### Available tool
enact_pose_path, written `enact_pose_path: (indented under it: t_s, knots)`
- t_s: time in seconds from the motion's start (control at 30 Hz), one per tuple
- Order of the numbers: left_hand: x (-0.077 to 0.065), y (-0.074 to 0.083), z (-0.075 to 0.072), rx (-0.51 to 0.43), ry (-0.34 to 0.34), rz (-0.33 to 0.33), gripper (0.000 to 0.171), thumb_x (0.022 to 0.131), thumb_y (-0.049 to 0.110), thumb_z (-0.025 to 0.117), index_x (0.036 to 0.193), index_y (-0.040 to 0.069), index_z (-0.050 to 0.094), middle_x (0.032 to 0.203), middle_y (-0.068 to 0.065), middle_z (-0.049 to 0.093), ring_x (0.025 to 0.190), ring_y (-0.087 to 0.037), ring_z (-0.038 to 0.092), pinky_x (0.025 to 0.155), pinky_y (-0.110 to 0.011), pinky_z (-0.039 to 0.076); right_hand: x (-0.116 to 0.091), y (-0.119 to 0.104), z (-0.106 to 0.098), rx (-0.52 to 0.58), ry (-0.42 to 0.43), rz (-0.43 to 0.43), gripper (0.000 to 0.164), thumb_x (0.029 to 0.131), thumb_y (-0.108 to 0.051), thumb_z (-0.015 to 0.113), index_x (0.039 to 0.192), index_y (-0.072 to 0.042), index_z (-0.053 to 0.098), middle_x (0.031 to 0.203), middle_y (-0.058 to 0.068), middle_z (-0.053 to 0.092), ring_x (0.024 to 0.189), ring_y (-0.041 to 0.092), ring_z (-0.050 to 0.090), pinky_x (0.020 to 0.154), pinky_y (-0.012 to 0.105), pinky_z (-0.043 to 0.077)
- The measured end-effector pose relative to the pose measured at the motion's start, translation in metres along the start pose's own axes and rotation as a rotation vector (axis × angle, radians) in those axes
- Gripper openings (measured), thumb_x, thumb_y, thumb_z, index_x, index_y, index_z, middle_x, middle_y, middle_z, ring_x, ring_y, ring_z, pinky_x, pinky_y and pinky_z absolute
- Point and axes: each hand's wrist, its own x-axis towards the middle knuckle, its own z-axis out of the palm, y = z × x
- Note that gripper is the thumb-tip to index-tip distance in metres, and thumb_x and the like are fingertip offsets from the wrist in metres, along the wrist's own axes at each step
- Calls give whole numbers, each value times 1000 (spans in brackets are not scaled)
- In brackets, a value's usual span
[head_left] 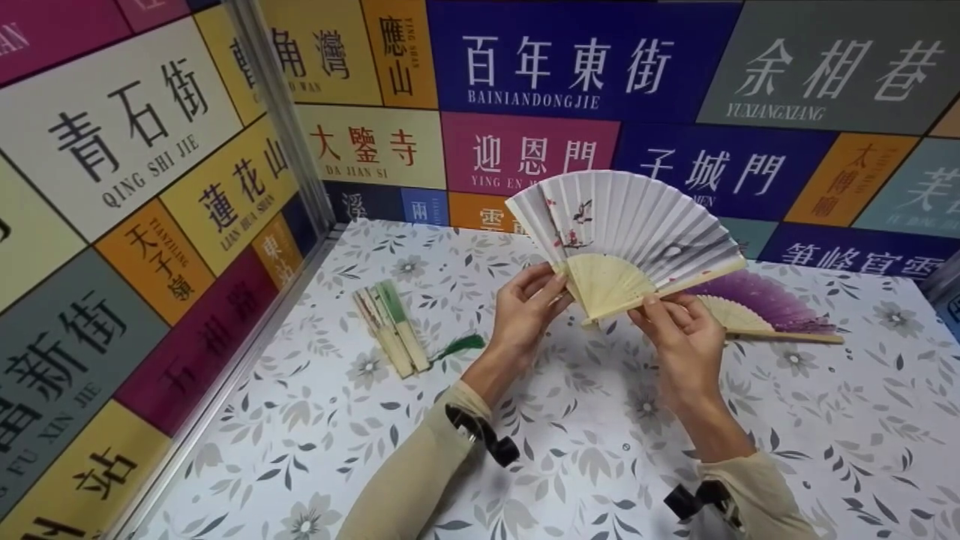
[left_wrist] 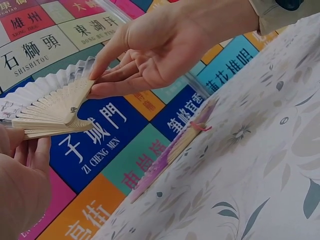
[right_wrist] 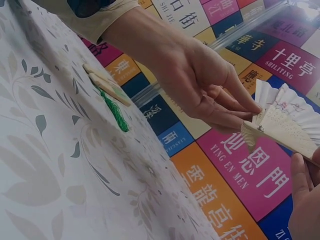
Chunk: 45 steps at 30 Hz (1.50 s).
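Note:
A white folding fan (head_left: 626, 214), with a painted bird and red blossoms, is spread wide above the table between both hands. At its left edge, my left hand (head_left: 529, 307) pinches the pale slats between thumb and fingers. My right hand (head_left: 686, 337) pinches the outer rib on the other side. The slats meet at a pivot, visible in the left wrist view, where my left hand (left_wrist: 25, 175) appears low at the left. In the right wrist view my right hand (right_wrist: 305, 200) is partly cut off by the frame edge.
A purple folding fan (head_left: 772, 304) lies spread behind my right hand. To the left lie folded fans (head_left: 390, 330) with a green tassel (head_left: 461, 345). The table (head_left: 585, 465) has a floral cover. Panels with street names (head_left: 532, 67) rise at the back and left.

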Motion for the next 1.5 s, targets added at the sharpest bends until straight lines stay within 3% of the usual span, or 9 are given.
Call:
enact_pose_path:
  t_s: [0.27,0.53,0.9,1.27,1.5]
  knots:
    - [0,0,0,-12,17,2,30,94,6,70,121,-3,62,111,-15,69,104,-26,72,96,-37,61,-1,-1,-2,5,-5,14,42,92,-9,72,127,7,54,113,22,70,99,25,73,92,35,61]
    - [-1,0,1,-23,6,18,29,95,7,69,121,-2,63,113,-16,69,105,-26,71,98,-39,60,1,2,-2,62,-4,-12,38,92,-4,71,122,10,54,105,21,70,94,25,72,88,35,64]
    - [0,1,0,-51,46,11,28,94,8,70,120,0,63,113,-17,69,109,-32,68,94,-44,62,2,0,-3,95,15,9,41,91,-4,72,126,8,52,110,20,70,98,24,72,91,35,62]
    - [1,-1,0,-78,75,21,29,94,9,70,120,0,62,116,-18,67,104,-27,70,94,-43,62,1,1,-3,110,14,27,45,92,-3,71,131,6,51,119,21,69,105,24,71,94,34,61]
    - [0,-1,-1,-101,75,38,28,95,8,68,120,-2,61,117,-18,67,106,-29,69,95,-44,61,1,3,-3,160,6,27,44,92,-1,70,130,7,51,113,20,70,103,24,71,96,36,60]
